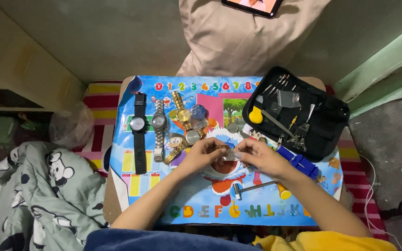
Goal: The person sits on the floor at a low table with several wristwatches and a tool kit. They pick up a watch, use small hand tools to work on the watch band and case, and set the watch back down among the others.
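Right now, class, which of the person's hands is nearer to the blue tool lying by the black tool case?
The right hand. It lies just beside the blue tool, almost touching it; the left hand is farther off, on the right hand's other side, near the watches.

Small low table on a floor, seen from above, lamplit and crowded at the edges.

A colourful children's mat (173,214) printed with cartoon figures, letters and digits covers the low table (110,195). Under it lies a striped cloth (102,100) in red, yellow and white. Beyond the table a beige pillow (238,32) leans on a grey-green wall or floor surface (117,37), a phone (252,5) resting at its top edge. Left: pale wooden furniture (19,65), a crumpled clear plastic bag (70,123), a grey blanket with cartoon mice (43,195). Right: bare grey floor (391,139), a light green ledge (382,69), a white cable (373,186).
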